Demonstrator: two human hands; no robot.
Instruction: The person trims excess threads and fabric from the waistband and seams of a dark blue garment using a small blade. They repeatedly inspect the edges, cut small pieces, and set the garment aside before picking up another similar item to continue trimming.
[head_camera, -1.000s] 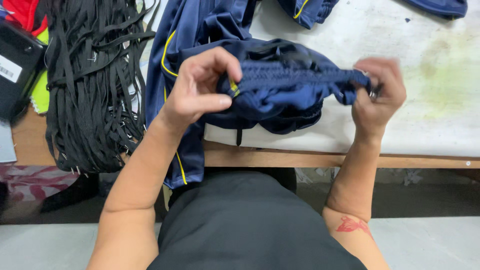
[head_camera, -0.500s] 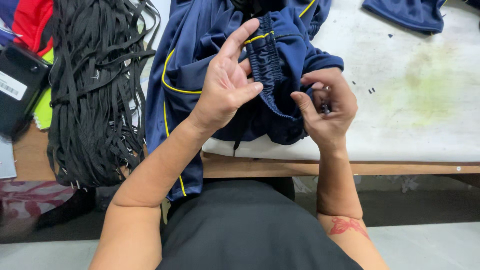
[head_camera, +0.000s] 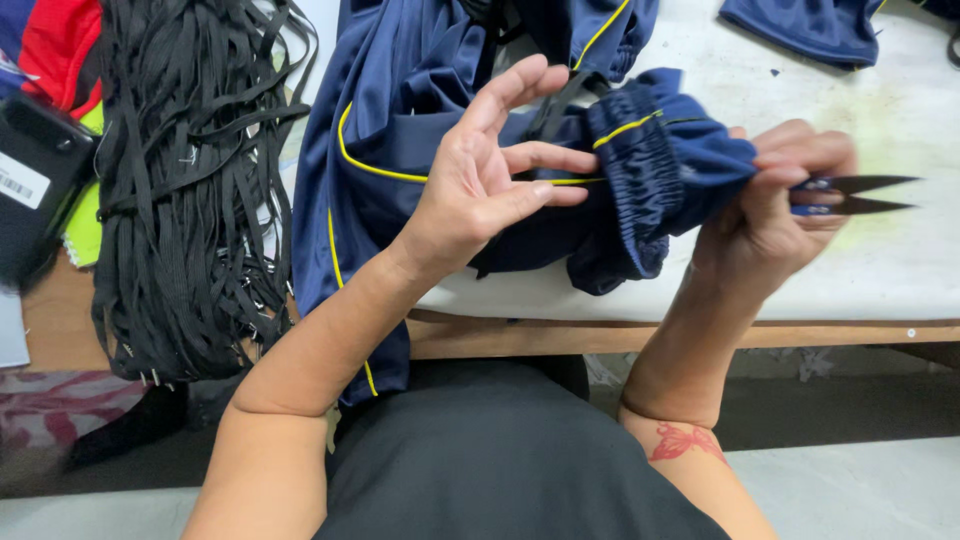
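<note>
A navy garment with yellow piping (head_camera: 400, 150) lies over the near edge of the white table (head_camera: 900, 270). Its gathered elastic waistband (head_camera: 650, 150) is bunched between my hands. My right hand (head_camera: 770, 215) is closed on that bunched end and also holds small black thread snips (head_camera: 860, 195), whose blades point right. My left hand (head_camera: 490, 175) is raised over the fabric with fingers spread, fingertips brushing the cloth near the waistband, gripping nothing.
A thick bundle of black elastic straps (head_camera: 185, 190) hangs over the table's left side. Red and green cloth (head_camera: 55, 50) and a black device (head_camera: 30, 190) lie at far left. Another navy piece (head_camera: 810, 25) rests at the back right.
My right hand has pulled the waistband end to the right and the snips now show in it. My left hand has let go of the fabric and opened.
</note>
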